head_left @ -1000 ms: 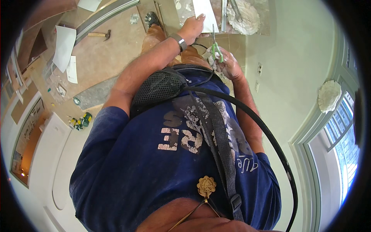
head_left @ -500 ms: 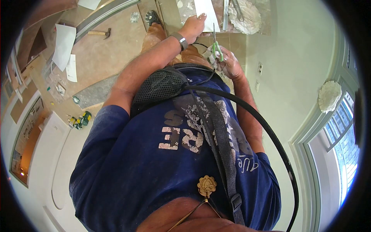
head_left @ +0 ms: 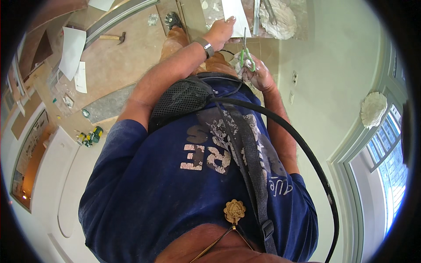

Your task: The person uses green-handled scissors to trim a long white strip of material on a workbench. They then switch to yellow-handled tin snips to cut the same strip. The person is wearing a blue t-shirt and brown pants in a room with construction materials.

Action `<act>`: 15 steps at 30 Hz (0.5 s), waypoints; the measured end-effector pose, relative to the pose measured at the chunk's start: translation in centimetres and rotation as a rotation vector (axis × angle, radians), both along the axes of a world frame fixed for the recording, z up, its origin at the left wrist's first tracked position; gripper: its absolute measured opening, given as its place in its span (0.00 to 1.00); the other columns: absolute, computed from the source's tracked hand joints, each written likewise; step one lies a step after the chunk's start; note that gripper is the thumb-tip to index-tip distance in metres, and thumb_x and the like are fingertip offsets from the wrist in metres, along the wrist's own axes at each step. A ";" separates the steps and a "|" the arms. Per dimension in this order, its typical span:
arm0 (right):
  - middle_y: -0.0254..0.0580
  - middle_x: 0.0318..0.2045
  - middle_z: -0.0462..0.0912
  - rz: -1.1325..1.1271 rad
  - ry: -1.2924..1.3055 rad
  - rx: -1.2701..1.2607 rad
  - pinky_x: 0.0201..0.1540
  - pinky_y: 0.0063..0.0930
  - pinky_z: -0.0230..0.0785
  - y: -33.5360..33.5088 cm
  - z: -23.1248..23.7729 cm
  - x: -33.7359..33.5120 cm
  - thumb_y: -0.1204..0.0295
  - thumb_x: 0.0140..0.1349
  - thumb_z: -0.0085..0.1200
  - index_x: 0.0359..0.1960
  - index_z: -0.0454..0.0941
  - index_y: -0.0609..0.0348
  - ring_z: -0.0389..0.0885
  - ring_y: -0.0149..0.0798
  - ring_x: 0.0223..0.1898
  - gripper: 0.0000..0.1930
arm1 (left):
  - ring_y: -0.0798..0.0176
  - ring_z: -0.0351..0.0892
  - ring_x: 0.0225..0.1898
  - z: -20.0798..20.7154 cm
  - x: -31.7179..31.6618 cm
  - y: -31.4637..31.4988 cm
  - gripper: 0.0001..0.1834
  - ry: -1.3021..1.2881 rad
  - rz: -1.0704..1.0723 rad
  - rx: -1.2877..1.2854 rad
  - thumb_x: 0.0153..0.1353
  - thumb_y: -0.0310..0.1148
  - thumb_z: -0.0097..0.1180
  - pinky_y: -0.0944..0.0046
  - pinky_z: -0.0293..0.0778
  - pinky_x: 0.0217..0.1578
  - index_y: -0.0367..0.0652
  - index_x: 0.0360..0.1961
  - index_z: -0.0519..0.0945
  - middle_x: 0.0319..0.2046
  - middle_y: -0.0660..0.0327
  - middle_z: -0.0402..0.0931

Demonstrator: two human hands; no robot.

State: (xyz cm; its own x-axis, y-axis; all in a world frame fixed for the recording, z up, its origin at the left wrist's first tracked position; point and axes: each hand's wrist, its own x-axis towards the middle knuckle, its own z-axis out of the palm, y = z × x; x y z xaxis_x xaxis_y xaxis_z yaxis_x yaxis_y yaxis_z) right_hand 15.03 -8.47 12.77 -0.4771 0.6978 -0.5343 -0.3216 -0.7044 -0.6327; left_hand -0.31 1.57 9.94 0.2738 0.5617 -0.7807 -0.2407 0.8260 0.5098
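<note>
My left hand [head_left: 220,33] pinches a narrow white sheet [head_left: 236,17] by its near left corner, above the tiled floor at the top of the view. In my right hand [head_left: 262,76] is a pair of green-handled scissors [head_left: 246,49], fingers closed around its handles. The scissors point away from me, their blades close to the sheet's near right corner. Whether they touch the sheet I cannot tell. White residue coats the fingers of my right hand.
A pile of white compound [head_left: 280,23] with a metal tool [head_left: 269,12] lies beyond my right hand. The pale wall [head_left: 324,87] runs close on my right. On the left floor are a hammer [head_left: 115,37] and white sheets [head_left: 72,52]. A black strap [head_left: 302,138] loops past my right arm.
The scissors have shifted slightly right and their handles stand a little farther apart. My left hand and the white sheet have moved very slightly right.
</note>
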 end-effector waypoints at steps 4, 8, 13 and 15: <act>0.40 0.28 0.72 -0.011 0.007 0.011 0.17 0.13 0.60 0.2 0.5 -0.2 0.47 0.47 0.46 0.48 0.62 0.66 0.71 0.28 0.23 0.35 | 0.67 0.72 0.31 0.0 -0.1 0.0 0.16 -0.006 -0.002 0.004 0.59 0.41 0.42 0.65 0.76 0.30 0.40 0.38 0.69 0.32 0.63 0.70; 0.41 0.28 0.72 0.010 0.046 0.027 0.17 0.13 0.59 0.0 0.1 0.0 0.47 0.48 0.45 0.48 0.62 0.66 0.71 0.28 0.23 0.34 | 0.67 0.72 0.31 0.1 -0.1 -0.1 0.16 -0.007 -0.008 -0.007 0.59 0.42 0.42 0.65 0.76 0.30 0.40 0.38 0.69 0.31 0.64 0.70; 0.41 0.29 0.72 0.012 0.038 0.011 0.18 0.13 0.60 -0.1 0.3 -0.1 0.48 0.49 0.45 0.47 0.62 0.66 0.71 0.28 0.24 0.33 | 0.68 0.71 0.32 0.0 -0.2 -0.2 0.16 -0.021 -0.005 -0.004 0.59 0.42 0.42 0.65 0.75 0.31 0.40 0.39 0.69 0.31 0.64 0.70; 0.41 0.29 0.72 0.011 0.039 0.002 0.21 0.15 0.62 0.0 0.4 -0.2 0.50 0.49 0.45 0.47 0.62 0.65 0.71 0.29 0.25 0.32 | 0.68 0.71 0.32 -0.1 -0.2 -0.3 0.16 -0.027 -0.003 0.000 0.59 0.42 0.42 0.64 0.75 0.32 0.40 0.39 0.68 0.31 0.64 0.70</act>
